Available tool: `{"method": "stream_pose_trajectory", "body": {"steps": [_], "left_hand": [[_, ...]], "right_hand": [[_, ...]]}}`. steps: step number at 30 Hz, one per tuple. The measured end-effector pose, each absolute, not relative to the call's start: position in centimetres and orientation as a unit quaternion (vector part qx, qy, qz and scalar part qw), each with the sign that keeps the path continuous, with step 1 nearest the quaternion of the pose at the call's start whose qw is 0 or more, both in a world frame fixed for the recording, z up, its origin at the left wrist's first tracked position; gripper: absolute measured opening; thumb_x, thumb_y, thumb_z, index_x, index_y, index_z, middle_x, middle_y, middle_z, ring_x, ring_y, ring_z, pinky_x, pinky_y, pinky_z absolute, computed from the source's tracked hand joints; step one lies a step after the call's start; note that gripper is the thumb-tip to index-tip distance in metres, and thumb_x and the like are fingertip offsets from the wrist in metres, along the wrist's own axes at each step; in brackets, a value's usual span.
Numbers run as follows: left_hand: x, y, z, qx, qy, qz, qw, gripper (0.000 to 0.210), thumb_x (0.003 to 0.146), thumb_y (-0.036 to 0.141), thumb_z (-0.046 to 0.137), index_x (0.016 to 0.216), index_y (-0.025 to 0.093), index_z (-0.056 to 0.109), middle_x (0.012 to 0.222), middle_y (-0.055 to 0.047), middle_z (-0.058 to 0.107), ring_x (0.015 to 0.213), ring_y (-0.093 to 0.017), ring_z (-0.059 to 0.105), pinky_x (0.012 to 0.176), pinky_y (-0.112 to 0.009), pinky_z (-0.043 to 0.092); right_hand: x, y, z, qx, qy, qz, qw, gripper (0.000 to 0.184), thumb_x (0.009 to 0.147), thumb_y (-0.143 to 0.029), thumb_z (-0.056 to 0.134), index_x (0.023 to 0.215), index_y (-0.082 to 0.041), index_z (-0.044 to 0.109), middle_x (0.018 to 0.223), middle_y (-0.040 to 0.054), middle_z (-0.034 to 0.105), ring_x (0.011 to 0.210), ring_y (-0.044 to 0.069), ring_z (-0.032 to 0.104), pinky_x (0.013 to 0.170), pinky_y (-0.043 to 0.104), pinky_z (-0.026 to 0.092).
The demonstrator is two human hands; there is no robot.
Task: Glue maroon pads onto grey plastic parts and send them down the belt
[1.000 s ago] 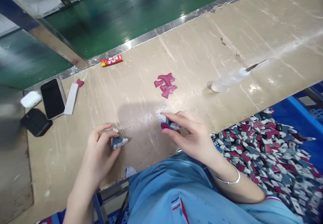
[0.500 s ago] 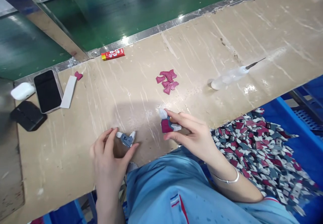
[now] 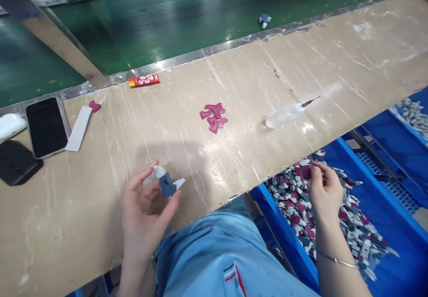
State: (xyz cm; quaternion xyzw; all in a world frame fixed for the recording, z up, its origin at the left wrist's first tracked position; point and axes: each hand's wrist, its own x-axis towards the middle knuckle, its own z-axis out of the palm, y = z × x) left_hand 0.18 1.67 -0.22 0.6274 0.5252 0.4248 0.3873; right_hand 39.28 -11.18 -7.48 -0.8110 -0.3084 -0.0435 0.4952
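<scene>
Left hand (image 3: 143, 208) near bench (image 3: 100, 225) edge, fingers pinching a small grey-blue and white piece (image 3: 168, 185) just above the surface. Right hand (image 3: 324, 190) off to the right, down in the blue bin (image 3: 397, 225), fingertips pinched among the loose mixed pieces (image 3: 354, 230); whether it grips one, cannot tell. Mid-bench: cluster of maroon pieces (image 3: 213, 116), clear glue bottle (image 3: 284, 116) lying on its side to their right. Far left: phone (image 3: 47, 126), white strip (image 3: 79, 128), black case (image 3: 16, 162). Red packet (image 3: 143, 80) at far edge.
</scene>
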Motion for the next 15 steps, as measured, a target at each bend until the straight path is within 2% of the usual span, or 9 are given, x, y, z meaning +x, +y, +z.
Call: {"method": "stream_pose_trajectory", "body": {"steps": [2, 4, 6, 7, 9, 10, 11, 13, 15], "left_hand": [[1.1, 1.8, -0.1, 0.625, 0.511, 0.423, 0.413, 0.059, 0.086, 0.019, 0.088, 0.137, 0.028, 0.060, 0.148, -0.011, 0.071, 0.094, -0.016, 0.080, 0.087, -0.032, 0.068], [2.0, 1.7, -0.1, 0.612, 0.515, 0.417, 0.431, 0.058, 0.087, 0.022, 0.087, 0.138, 0.028, 0.061, 0.151, -0.012, 0.069, 0.091, -0.015, 0.079, 0.090, -0.033, 0.068], [2.4, 1.6, -0.3, 0.592, 0.523, 0.418, 0.448, 0.056, 0.088, 0.025, 0.086, 0.138, 0.029, 0.061, 0.153, -0.012, 0.068, 0.090, -0.014, 0.077, 0.093, -0.035, 0.068], [2.5, 1.5, -0.4, 0.584, 0.523, 0.420, 0.457, 0.056, 0.089, 0.026, 0.086, 0.138, 0.030, 0.061, 0.155, -0.011, 0.067, 0.090, -0.014, 0.077, 0.094, -0.035, 0.067], [2.3, 1.2, -0.6, 0.573, 0.522, 0.417, 0.475, 0.055, 0.089, 0.029, 0.087, 0.138, 0.031, 0.062, 0.156, -0.010, 0.067, 0.092, -0.014, 0.077, 0.096, -0.035, 0.067], [2.1, 1.1, -0.7, 0.567, 0.525, 0.414, 0.480, 0.055, 0.088, 0.031, 0.088, 0.138, 0.032, 0.063, 0.155, -0.010, 0.068, 0.094, -0.015, 0.078, 0.098, -0.035, 0.067], [1.9, 1.0, -0.8, 0.559, 0.534, 0.410, 0.484, 0.054, 0.088, 0.033, 0.088, 0.137, 0.032, 0.064, 0.153, -0.009, 0.069, 0.096, -0.016, 0.078, 0.099, -0.035, 0.067], [1.6, 0.8, -1.3, 0.525, 0.566, 0.412, 0.484, 0.051, 0.090, 0.037, 0.086, 0.136, 0.031, 0.065, 0.151, -0.009, 0.070, 0.099, -0.017, 0.079, 0.102, -0.036, 0.066], [1.5, 0.8, -1.7, 0.503, 0.576, 0.419, 0.489, 0.051, 0.090, 0.040, 0.084, 0.136, 0.031, 0.064, 0.152, -0.009, 0.070, 0.101, -0.019, 0.080, 0.100, -0.036, 0.066]], "right_hand": [[39.5, -10.1, -7.2, -0.801, -0.317, -0.115, 0.494, 0.033, 0.092, -0.055, 0.083, 0.102, -0.023, 0.081, 0.094, 0.0091, 0.066, 0.103, 0.035, 0.059, 0.101, 0.059, 0.047], [38.7, -8.2, -6.6, -0.743, -0.334, -0.123, 0.567, 0.026, 0.097, -0.050, 0.080, 0.113, -0.029, 0.080, 0.109, 0.0094, 0.064, 0.119, 0.037, 0.055, 0.102, 0.055, 0.047], [37.3, -5.6, -6.1, -0.665, -0.368, 0.005, 0.650, 0.031, 0.107, -0.057, 0.063, 0.121, -0.033, 0.077, 0.109, 0.0077, 0.064, 0.108, 0.032, 0.061, 0.084, 0.045, 0.052], [36.5, -4.1, -6.0, -0.630, -0.388, 0.118, 0.662, 0.045, 0.111, -0.066, 0.048, 0.125, -0.033, 0.076, 0.103, 0.0072, 0.066, 0.094, 0.028, 0.063, 0.072, 0.041, 0.052], [35.2, -1.2, -5.8, -0.521, -0.398, 0.389, 0.647, 0.070, 0.110, -0.079, 0.029, 0.135, -0.030, 0.073, 0.091, 0.0043, 0.065, 0.069, 0.019, 0.054, 0.054, 0.033, 0.045], [34.8, 0.2, -5.8, -0.423, -0.378, 0.516, 0.642, 0.072, 0.108, -0.082, 0.032, 0.140, -0.030, 0.070, 0.088, 0.0019, 0.064, 0.063, 0.017, 0.049, 0.049, 0.030, 0.042], [34.8, 1.5, -5.7, -0.332, -0.342, 0.581, 0.660, 0.069, 0.106, -0.082, 0.044, 0.140, -0.028, 0.070, 0.083, -0.0009, 0.061, 0.060, 0.014, 0.044, 0.045, 0.027, 0.038], [35.4, 3.7, -5.4, -0.235, -0.314, 0.604, 0.694, 0.049, 0.101, -0.065, 0.074, 0.130, -0.026, 0.073, 0.072, -0.0076, 0.050, 0.054, 0.012, 0.033, 0.041, 0.022, 0.032], [36.1, 5.1, -4.6, -0.229, -0.326, 0.590, 0.703, 0.033, 0.095, -0.047, 0.088, 0.116, -0.025, 0.075, 0.065, -0.0115, 0.039, 0.050, 0.010, 0.024, 0.040, 0.019, 0.029]]}}
